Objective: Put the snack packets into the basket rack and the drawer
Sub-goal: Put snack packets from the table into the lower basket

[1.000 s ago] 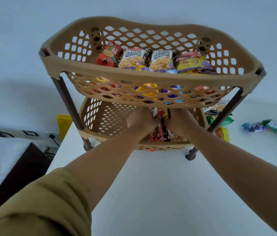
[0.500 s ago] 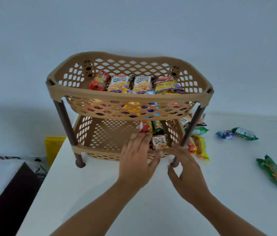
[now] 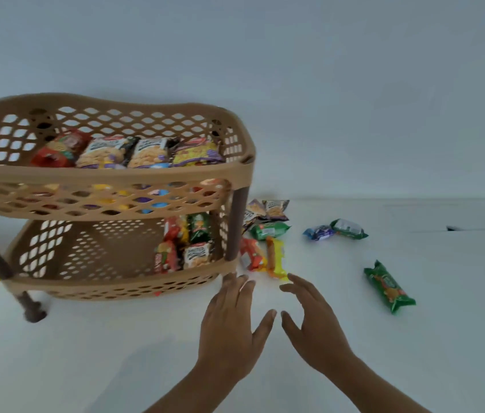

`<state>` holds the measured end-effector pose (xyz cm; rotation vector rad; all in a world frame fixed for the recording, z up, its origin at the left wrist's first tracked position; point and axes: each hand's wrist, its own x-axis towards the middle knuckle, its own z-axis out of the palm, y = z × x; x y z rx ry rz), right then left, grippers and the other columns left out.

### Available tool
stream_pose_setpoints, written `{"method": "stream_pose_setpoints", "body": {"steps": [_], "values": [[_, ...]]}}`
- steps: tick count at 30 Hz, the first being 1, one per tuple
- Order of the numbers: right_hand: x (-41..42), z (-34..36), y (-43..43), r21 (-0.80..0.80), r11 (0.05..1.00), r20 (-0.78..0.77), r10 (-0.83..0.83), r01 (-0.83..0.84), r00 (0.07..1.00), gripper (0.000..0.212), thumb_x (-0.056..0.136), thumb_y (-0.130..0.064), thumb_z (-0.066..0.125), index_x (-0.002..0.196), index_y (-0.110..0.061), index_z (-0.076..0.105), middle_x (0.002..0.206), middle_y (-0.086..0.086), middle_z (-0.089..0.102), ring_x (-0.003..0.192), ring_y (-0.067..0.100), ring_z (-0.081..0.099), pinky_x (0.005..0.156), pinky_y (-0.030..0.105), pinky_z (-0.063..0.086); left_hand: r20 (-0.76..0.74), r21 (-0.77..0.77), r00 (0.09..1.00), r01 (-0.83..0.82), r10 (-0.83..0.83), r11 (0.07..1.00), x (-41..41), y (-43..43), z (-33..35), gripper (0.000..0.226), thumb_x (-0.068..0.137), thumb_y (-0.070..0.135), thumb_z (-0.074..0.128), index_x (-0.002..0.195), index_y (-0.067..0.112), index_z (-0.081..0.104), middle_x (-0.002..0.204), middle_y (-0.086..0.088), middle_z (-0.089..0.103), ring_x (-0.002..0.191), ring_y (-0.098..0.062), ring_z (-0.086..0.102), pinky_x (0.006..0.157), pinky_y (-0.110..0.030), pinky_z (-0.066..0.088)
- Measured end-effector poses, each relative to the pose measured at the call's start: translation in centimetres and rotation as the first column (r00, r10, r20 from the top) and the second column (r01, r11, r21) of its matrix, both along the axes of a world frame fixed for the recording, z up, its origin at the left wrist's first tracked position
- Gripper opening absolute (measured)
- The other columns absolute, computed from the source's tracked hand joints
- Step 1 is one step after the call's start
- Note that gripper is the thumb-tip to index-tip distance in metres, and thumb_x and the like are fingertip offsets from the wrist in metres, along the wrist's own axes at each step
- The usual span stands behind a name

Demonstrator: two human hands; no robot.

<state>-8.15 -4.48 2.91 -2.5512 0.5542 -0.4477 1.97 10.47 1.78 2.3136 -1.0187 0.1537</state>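
Observation:
A tan two-tier basket rack (image 3: 107, 175) stands on the white table at the left. Its top basket holds a row of snack packets (image 3: 128, 150). The lower basket has several packets (image 3: 184, 248) stacked at its right end. More packets lie loose on the table right of the rack: a yellow and orange pair (image 3: 265, 257), a green one (image 3: 269, 230) and peanut packets (image 3: 268, 209) behind. My left hand (image 3: 232, 326) and my right hand (image 3: 313, 323) hover empty, fingers spread, just in front of the rack's right leg.
Farther right lie a blue packet (image 3: 318, 233), a green-white packet (image 3: 348, 228) and a green biscuit roll (image 3: 389, 287). The white table (image 3: 116, 353) ends at the left, near the rack's left foot (image 3: 32, 312). A plain wall stands behind.
Both hands have come out of the lower basket, leaving the packets there, and pulled back to the right. The view has swung right, so the rack now sits at the left.

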Motion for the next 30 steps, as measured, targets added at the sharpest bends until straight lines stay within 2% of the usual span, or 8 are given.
{"method": "stream_pose_setpoints", "body": {"steps": [4, 10, 16, 19, 21, 24, 26, 30], "values": [[-0.6, -1.7, -6.6, 0.025, 1.0, -0.022, -0.011, 0.011, 1.0, 0.046, 0.086, -0.021, 0.064, 0.129, -0.033, 0.053, 0.15, -0.018, 0.037, 0.136, 0.005, 0.039, 0.105, 0.018, 0.03, -0.013, 0.109, 0.995, -0.097, 0.099, 0.989, 0.7, -6.7, 0.0, 0.081, 0.09, 0.074, 0.01, 0.147, 0.023, 0.037, 0.157, 0.002, 0.035, 0.148, -0.016, 0.023, 0.112, -0.037, 0.034], [-1.5, -4.3, -13.9, 0.024, 0.999, -0.171, 0.033, -0.029, 0.985, 0.052, 0.089, -0.024, 0.06, 0.139, -0.031, 0.045, 0.16, -0.013, 0.021, 0.143, 0.009, 0.03, 0.109, 0.026, 0.035, -0.095, 0.305, 0.959, -0.226, 0.265, 0.925, 4.1, -13.7, -0.8, 0.077, 0.095, 0.064, 0.025, 0.151, 0.012, 0.025, 0.162, -0.012, 0.019, 0.15, -0.028, 0.011, 0.118, -0.042, 0.022], [-2.0, -5.8, -17.4, 0.043, 0.993, -0.213, 0.115, -0.108, 0.97, 0.048, 0.094, -0.032, 0.054, 0.141, -0.029, 0.043, 0.162, -0.01, 0.019, 0.146, 0.01, 0.023, 0.113, 0.026, 0.027, -0.203, 0.382, 0.87, -0.353, 0.45, 0.854, 5.5, -16.0, -1.1, 0.065, 0.099, 0.056, 0.028, 0.149, 0.016, 0.027, 0.157, -0.017, 0.026, 0.143, -0.04, 0.025, 0.106, -0.051, 0.039], [-1.9, -6.0, -18.1, 0.074, 0.985, -0.159, 0.163, -0.153, 0.974, 0.039, 0.1, -0.043, 0.042, 0.136, -0.029, 0.05, 0.159, -0.009, 0.027, 0.144, 0.009, 0.027, 0.113, 0.025, 0.027, -0.234, 0.328, 0.843, -0.401, 0.485, 0.855, 5.9, -16.7, -1.4, 0.052, 0.099, 0.036, 0.042, 0.146, 0.016, 0.029, 0.146, -0.016, 0.037, 0.124, -0.036, 0.05, 0.094, -0.046, 0.048], [-1.6, -5.8, -18.5, 0.081, 0.981, -0.127, 0.188, -0.179, 0.974, 0.039, 0.101, -0.043, 0.038, 0.134, -0.029, 0.053, 0.158, -0.009, 0.031, 0.143, 0.008, 0.029, 0.112, 0.023, 0.026, -0.248, 0.273, 0.829, -0.437, 0.502, 0.857, 5.9, -16.8, -1.4, 0.052, 0.096, 0.028, 0.049, 0.144, 0.019, 0.032, 0.139, -0.013, 0.044, 0.112, -0.034, 0.058, 0.087, -0.043, 0.051], [-0.5, -5.1, -19.7, 0.09, 0.976, -0.077, 0.207, -0.2, 0.975, 0.037, 0.102, -0.041, 0.038, 0.13, -0.028, 0.057, 0.155, -0.008, 0.036, 0.14, 0.009, 0.034, 0.109, 0.021, 0.028, -0.293, 0.161, 0.799, -0.5, 0.525, 0.851, 6.1, -16.9, -1.3, 0.053, 0.09, 0.026, 0.057, 0.14, 0.022, 0.041, 0.124, -0.008, 0.054, 0.096, -0.024, 0.058, 0.075, -0.036, 0.051], [0.6, -4.6, -20.6, 0.07, 0.975, -0.064, 0.217, -0.213, 0.974, 0.037, 0.101, -0.041, 0.039, 0.129, -0.027, 0.058, 0.154, -0.007, 0.038, 0.139, 0.01, 0.037, 0.108, 0.023, 0.029, -0.344, 0.054, 0.761, -0.569, 0.55, 0.821, 5.8, -16.9, -1.1, 0.054, 0.086, 0.028, 0.061, 0.138, 0.023, 0.047, 0.12, -0.004, 0.056, 0.086, -0.015, 0.05, 0.068, -0.029, 0.043], [3.8, -3.4, -22.4, 0.053, 0.973, -0.033, 0.225, -0.223, 0.974, 0.039, 0.102, -0.041, 0.035, 0.126, -0.024, 0.06, 0.15, -0.002, 0.044, 0.139, 0.012, 0.037, 0.105, 0.023, 0.029, -0.539, -0.143, 0.637, -0.714, 0.551, 0.686, 4.4, -16.7, -0.3, 0.053, 0.084, 0.03, 0.066, 0.135, 0.025, 0.052, 0.121, 0.004, 0.061, 0.089, -0.008, 0.06, 0.063, -0.02, 0.051]]}}
